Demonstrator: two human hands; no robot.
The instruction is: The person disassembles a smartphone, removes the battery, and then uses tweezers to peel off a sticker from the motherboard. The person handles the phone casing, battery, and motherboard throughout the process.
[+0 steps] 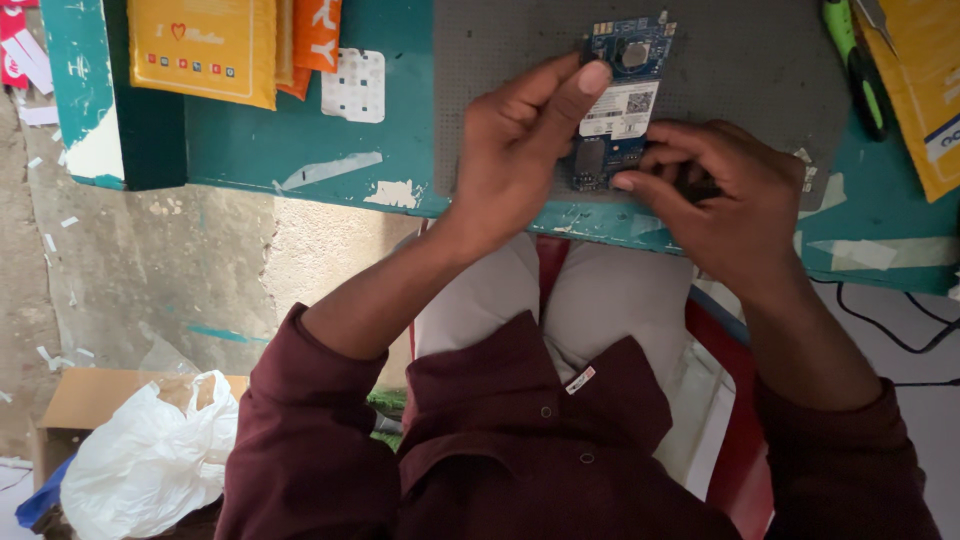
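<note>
Head view looks straight down over the person's dark maroon shirt sleeves [300,450] at the bottom of the frame, with pale trousers and a red seat edge showing between the forearms. At the lower left of the frame, on the floor, a white plastic bag [150,455] lies against an open brown cardboard box [75,400].

Higher up, at the centre, both hands meet over the near edge of the worn teal-painted tabletop [300,150]. The left hand [515,150] is curled, its index finger laid flat across the white label of a small blue rectangular circuit board [622,95], pressing it down (the thumb is hidden from here). The right hand [725,195] is bunched with fingers bent inward, fingertips touching the board's lower right edge; it seems to close on something small and dark, though what that is cannot be told. The board lies on a grey perforated mat [740,70] that covers the upper centre of the tabletop, its long side running away from the person.

Farther off, a green-handled tool [860,70] lies at the upper right just beside a yellow padded envelope [925,90]. At the upper left lie another yellow padded envelope [205,45], orange packets [315,35] and a small white patterned card [353,85].
</note>
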